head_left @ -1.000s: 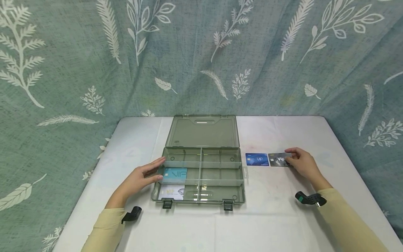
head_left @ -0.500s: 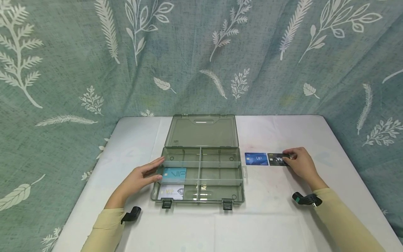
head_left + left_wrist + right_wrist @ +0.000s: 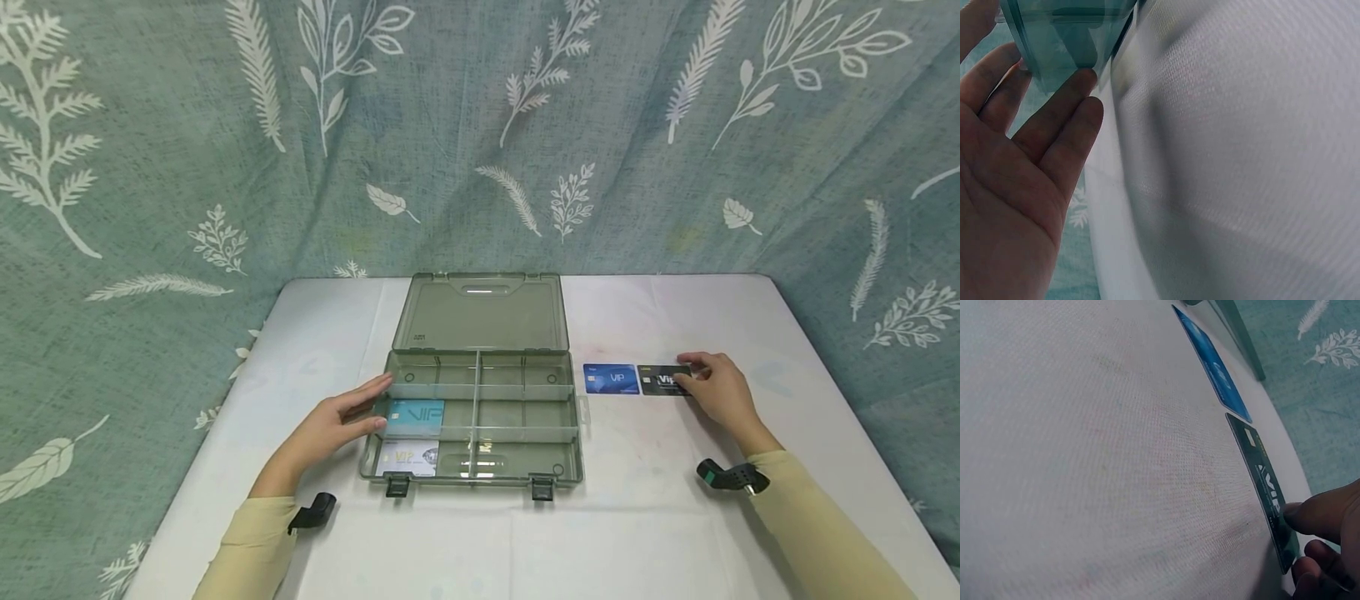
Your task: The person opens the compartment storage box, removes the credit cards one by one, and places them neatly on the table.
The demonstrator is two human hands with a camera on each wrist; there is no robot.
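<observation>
The right hand (image 3: 723, 396) pinched the black card (image 3: 657, 381) by its right end, thumb on top, the blue card (image 3: 611, 378) lying just left of that grip. Farther left, the left hand (image 3: 330, 425) held nothing, its loosely spread fingers against the compartment box's (image 3: 528, 456) left side.

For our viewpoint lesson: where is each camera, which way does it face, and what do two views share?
Head: head-worn, facing forward and down at the box; left hand, right hand, sleeves show.
Left wrist: wrist-worn, facing the box's side; palm and fingers show.
Right wrist: wrist-worn, facing the black card and blue card; thumb and fingertips show.
Shared by head and right wrist: those cards, right hand.
</observation>
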